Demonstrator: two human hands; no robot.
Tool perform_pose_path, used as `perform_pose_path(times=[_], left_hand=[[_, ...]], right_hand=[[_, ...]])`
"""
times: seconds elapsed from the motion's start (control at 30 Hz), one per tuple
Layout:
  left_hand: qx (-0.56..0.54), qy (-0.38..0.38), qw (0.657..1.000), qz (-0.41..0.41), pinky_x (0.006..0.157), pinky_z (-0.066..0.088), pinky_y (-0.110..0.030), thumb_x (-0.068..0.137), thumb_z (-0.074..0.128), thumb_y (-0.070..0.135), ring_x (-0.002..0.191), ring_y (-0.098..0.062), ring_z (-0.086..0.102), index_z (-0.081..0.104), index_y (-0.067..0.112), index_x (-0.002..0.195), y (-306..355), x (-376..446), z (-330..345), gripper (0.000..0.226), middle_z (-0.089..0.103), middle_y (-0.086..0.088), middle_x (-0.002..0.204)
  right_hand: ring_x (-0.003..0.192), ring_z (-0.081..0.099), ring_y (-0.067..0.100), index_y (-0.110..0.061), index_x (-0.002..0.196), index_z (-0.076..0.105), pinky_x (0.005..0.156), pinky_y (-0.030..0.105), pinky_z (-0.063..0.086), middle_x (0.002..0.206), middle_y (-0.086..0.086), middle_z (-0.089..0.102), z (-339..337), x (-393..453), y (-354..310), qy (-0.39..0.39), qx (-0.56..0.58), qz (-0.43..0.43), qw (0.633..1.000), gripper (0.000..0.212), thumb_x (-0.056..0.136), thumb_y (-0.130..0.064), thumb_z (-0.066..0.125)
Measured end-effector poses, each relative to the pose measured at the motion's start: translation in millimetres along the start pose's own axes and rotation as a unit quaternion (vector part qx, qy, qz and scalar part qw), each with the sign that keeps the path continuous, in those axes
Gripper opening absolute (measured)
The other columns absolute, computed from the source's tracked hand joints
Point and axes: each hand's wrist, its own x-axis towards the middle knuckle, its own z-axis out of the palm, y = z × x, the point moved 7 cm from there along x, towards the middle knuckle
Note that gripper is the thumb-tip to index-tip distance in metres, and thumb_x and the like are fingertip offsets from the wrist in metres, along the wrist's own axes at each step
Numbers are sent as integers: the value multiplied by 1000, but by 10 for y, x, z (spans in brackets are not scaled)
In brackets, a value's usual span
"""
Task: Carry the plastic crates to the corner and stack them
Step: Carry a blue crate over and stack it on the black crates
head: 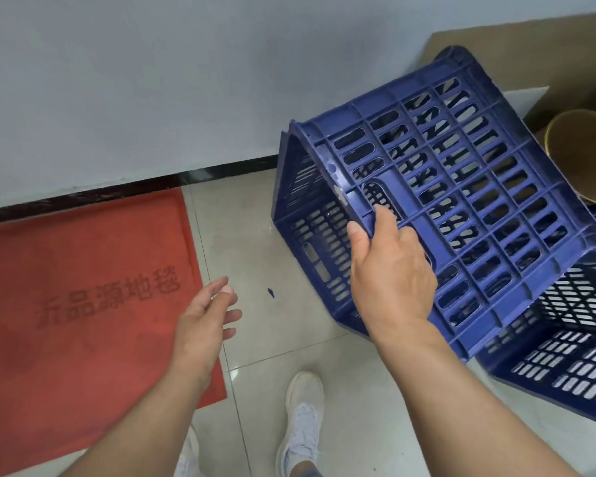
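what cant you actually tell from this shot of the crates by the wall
- How many crates sit at the right: the lower blue crate is cut off by the head view's right edge and partly covered by the tilted blue crate.
- The right hand grips the tilted crate's rim; its fingertips are hidden inside the handle slot.
- What the cardboard tube stands on: hidden by the tilted crate and the frame edge.
- The room corner itself: out of view.
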Motion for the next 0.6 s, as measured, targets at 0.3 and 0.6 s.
perform_pose_path(times=[0.3,0.6], left_hand=[[26,6,1000,2,72,48,-26,98,44,29,99,-17,62,51,24,134,-72,128,-51,37,62,-5,119],[85,95,989,-77,113,22,-38,100,34,41,142,-28,29,27,12,150,-169,379,-623,58,32,-7,155]], right_hand=[[110,53,38,-21,143,35,75,41,35,121,17,59,-545,311,173,39,18,6,999,56,97,-52,28],[70,57,37,-12,79,62,72,49,48,70,12,62,-1114,229,128,24,229,-3,973,84,62,-89,36]])
